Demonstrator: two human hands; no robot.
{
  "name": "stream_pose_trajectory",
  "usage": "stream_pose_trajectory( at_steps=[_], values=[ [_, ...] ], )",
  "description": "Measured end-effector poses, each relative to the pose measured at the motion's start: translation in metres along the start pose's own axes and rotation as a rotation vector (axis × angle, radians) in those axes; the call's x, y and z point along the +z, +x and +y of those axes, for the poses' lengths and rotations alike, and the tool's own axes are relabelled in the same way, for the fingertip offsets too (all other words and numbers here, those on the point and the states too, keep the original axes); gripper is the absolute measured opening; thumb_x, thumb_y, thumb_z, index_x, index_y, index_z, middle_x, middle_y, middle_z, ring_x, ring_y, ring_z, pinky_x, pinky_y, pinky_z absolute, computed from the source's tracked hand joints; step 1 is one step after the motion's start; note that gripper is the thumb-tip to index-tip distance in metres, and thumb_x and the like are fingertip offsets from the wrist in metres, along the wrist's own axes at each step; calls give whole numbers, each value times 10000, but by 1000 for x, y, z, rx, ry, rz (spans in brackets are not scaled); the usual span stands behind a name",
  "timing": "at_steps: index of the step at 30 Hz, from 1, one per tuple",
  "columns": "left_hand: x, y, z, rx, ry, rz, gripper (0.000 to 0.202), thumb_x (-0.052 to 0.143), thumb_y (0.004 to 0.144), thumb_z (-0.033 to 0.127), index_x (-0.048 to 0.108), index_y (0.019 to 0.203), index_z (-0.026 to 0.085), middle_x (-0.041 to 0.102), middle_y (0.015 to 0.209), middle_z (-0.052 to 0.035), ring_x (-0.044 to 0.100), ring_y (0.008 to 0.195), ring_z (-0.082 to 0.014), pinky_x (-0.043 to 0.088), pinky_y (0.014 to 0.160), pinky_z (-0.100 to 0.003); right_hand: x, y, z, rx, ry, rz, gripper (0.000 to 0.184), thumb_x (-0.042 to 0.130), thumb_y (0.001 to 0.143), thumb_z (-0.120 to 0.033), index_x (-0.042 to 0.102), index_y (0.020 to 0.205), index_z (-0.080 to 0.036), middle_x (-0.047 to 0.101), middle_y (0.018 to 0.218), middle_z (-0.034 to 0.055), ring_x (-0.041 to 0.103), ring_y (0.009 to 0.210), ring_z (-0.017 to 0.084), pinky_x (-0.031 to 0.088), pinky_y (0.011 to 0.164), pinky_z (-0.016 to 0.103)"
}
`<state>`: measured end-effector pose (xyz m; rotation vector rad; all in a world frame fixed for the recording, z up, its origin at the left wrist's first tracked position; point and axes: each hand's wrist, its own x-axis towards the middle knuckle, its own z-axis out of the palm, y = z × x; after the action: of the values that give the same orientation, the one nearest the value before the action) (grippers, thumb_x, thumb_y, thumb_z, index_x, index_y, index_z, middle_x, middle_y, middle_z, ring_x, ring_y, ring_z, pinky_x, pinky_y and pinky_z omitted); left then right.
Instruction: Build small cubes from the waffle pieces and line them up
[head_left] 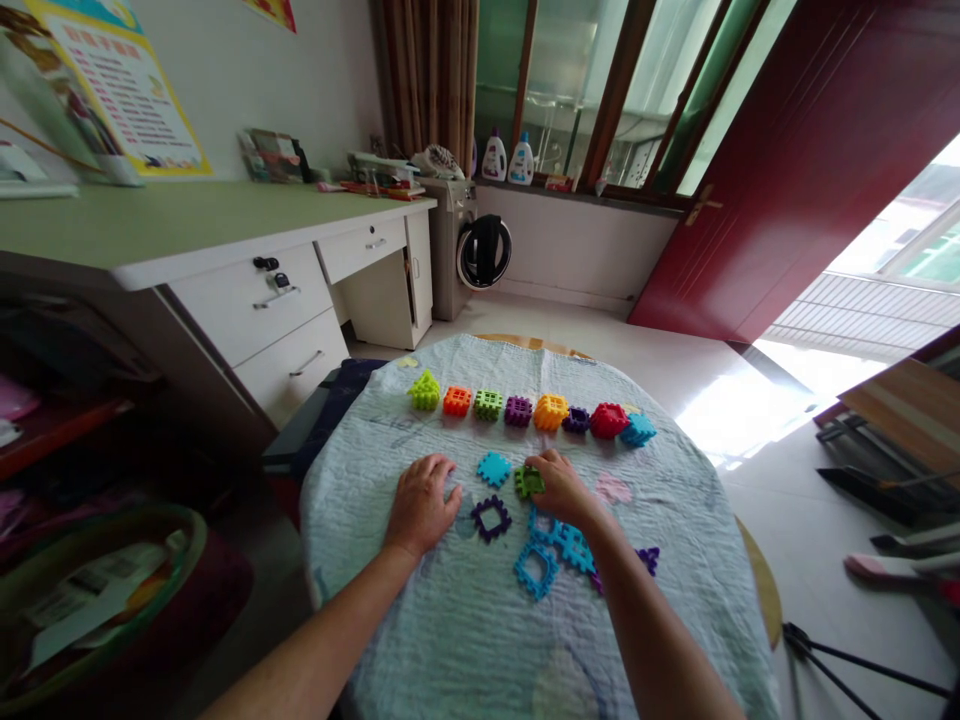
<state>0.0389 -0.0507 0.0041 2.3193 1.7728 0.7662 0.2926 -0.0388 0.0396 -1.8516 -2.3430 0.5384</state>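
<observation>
My left hand (424, 503) lies on the cloth with its fingers stretched out and thumb apart, holding nothing. My right hand (561, 487) has its fingers on a green toothed building-block piece (528, 483), gripping its right side. Between the hands are a light-blue solid toothed tile (493, 468) and a dark purple open frame piece (480, 530). Under and beside my right forearm lie several blue pieces (576, 548), partly covered, and a purple piece (649, 559). Farther back, block shapes stand in a row, from a lime-green one (425, 392) to a blue one (637, 430).
A pale patterned cloth (420, 620) covers the round table. A desk with drawers (247, 310) stands at the left, a washing machine (448, 240) behind. The red door (750, 190) is at the right. A basket (187, 590) sits at lower left, black tripod-like legs (862, 655) at lower right.
</observation>
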Motion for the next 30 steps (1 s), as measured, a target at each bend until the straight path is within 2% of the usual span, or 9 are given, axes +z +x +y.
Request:
stream_pose_trajectory(
  at_steps=[8,12,16,19,22,26,30],
  values=[
    [-1,0,0,-5,-16,1,214,597,824,235,614,1035,206,635,1108,-87,565,1086,-260,438,979,-420,2,3,-1,4,-56,-20,466,657,672,-157,628,1134,-207,570,1118,106,532,985,243,418,822,329],
    [-1,-1,0,-14,-14,-7,237,598,827,238,612,1060,202,628,1135,-90,556,1104,-259,429,989,-421,2,5,0,-28,-83,-26,416,681,631,-185,636,1045,-179,580,1061,106,514,956,243,411,808,333],
    [1,-1,0,-24,-25,-11,240,600,826,237,609,1065,214,624,1133,-80,550,1110,-254,421,1000,-419,-12,16,-2,-77,-60,64,377,706,604,-220,636,972,-184,576,983,80,500,912,228,396,805,332],
    [1,-2,0,-35,-26,-6,241,608,815,229,604,1056,222,619,1135,-76,547,1120,-258,416,1010,-422,-31,36,-10,-113,-5,193,389,693,640,-245,634,1020,-193,570,994,72,498,914,221,386,821,339],
    [0,-2,2,-40,-26,0,238,610,806,207,596,1043,222,620,1108,-72,552,1104,-257,422,1004,-421,-48,67,-24,-121,-7,258,431,689,665,-277,630,1084,-198,576,1040,81,493,959,240,376,841,358],
    [-3,-2,4,-46,-42,-2,247,608,807,189,589,1051,219,617,1093,-70,552,1091,-253,431,993,-423,-59,111,-39,-72,-61,228,450,704,676,-309,636,1109,-208,583,1102,92,483,1004,262,369,851,380],
    [-2,-2,4,-54,-57,5,260,611,803,185,589,1058,227,616,1113,-73,550,1094,-252,428,999,-432,-59,140,-42,-59,-81,181,449,705,685,-308,635,1117,-204,582,1122,99,477,1032,267,370,863,383]
  ],
)
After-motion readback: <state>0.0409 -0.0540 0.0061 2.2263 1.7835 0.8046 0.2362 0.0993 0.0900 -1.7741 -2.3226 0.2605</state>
